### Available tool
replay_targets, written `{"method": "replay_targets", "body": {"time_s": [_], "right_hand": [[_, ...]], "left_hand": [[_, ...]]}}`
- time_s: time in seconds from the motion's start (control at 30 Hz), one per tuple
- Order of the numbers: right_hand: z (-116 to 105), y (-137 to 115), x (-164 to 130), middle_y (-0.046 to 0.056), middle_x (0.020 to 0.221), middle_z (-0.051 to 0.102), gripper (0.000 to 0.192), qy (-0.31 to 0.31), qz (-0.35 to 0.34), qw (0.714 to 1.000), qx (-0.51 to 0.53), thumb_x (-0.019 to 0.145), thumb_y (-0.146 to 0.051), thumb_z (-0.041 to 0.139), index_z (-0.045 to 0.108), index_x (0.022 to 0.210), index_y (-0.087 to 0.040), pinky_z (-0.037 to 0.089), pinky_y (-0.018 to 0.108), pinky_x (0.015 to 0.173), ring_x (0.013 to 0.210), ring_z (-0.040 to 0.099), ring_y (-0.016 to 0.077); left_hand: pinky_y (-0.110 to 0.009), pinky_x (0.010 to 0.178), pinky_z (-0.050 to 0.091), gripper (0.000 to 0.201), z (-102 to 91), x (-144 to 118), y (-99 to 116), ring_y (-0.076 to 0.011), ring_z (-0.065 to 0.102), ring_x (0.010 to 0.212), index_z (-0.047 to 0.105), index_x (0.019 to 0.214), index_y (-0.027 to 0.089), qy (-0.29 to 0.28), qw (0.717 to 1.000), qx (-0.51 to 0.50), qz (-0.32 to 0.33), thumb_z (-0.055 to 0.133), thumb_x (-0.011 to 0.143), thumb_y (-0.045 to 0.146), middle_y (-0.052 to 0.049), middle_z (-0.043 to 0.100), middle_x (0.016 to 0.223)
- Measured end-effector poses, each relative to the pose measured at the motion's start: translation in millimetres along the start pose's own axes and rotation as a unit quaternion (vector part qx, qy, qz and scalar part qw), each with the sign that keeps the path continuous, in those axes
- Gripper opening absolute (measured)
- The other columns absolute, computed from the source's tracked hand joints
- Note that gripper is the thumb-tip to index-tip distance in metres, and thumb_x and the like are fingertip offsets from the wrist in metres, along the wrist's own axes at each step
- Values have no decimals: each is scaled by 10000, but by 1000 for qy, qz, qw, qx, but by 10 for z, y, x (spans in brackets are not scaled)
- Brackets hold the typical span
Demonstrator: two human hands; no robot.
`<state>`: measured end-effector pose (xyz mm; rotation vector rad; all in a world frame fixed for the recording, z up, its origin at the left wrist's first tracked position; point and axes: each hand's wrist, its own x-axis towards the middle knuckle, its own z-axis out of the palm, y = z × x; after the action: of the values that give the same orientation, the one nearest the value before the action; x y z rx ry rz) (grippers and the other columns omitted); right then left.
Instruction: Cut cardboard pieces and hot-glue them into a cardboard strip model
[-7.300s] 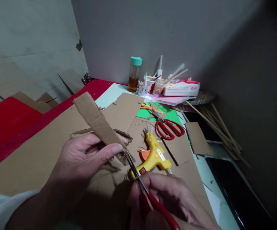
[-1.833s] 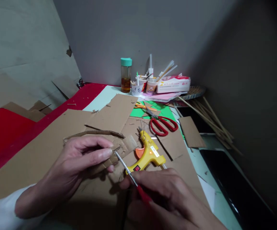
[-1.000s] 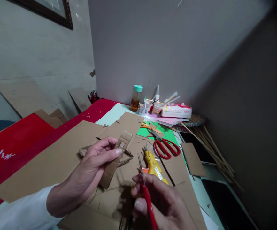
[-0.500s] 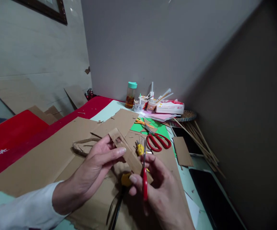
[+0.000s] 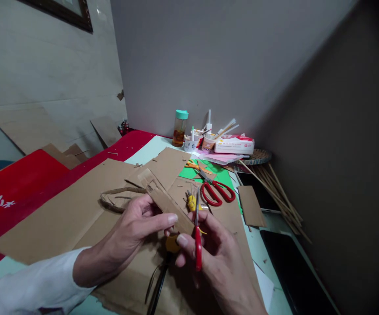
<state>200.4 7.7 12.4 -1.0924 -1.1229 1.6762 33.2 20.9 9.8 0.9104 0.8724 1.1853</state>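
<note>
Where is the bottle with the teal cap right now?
In the head view, the bottle with the teal cap stands upright at the table's far edge against the grey wall, just left of the small cups.

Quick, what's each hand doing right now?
Left hand: closed on the cardboard strip.
Right hand: closed on the red-handled scissors.
</note>
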Motion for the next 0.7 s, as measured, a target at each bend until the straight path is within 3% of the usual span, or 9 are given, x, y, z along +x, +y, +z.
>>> {"method": "replay_targets", "body": {"time_s": [0.13,0.37,0.47,0.57,0.7], "right_hand": [[-20,-19,-13,-30,517,664,539,47,-3,999,-16,727,-557,875,589,1009,-197,370,120,361,339,463,52],[-69,121,58,-42,453,629,581,51,-34,998,11,698,-605,871,594,1004,-197,339,142,313,285,421,64],[-79,74,39,-47,462,637,577,52,-39,998,17,684,-577,897,587,992,-200,349,129,321,293,441,60],[-79,1,12,-42,479,646,555,58,-39,997,20,683,-541,917,585,968,-199,385,128,346,332,512,77],[-70,-30,13,-44,495,642,545,55,-31,998,30,661,-508,942,576,924,-201,402,135,346,360,558,96]], "left_hand": [[-193,564,514,171,-19,-3,34,-111,588,586,757,772,161,49,999,-7,11,879,698,256,-5,694,672],[-189,584,519,161,-37,-16,45,-118,604,583,777,696,162,23,999,-26,-5,887,707,279,-13,695,617],[-201,607,531,139,-33,-16,50,-123,605,606,791,748,164,19,999,-42,6,878,725,270,-16,713,668],[-207,651,544,110,-34,8,74,-136,618,681,794,813,171,61,996,-59,34,858,761,244,-22,735,765],[-223,751,562,73,-67,72,137,-147,651,779,793,851,183,68,989,-126,43,761,881,241,-29,753,844]]}}
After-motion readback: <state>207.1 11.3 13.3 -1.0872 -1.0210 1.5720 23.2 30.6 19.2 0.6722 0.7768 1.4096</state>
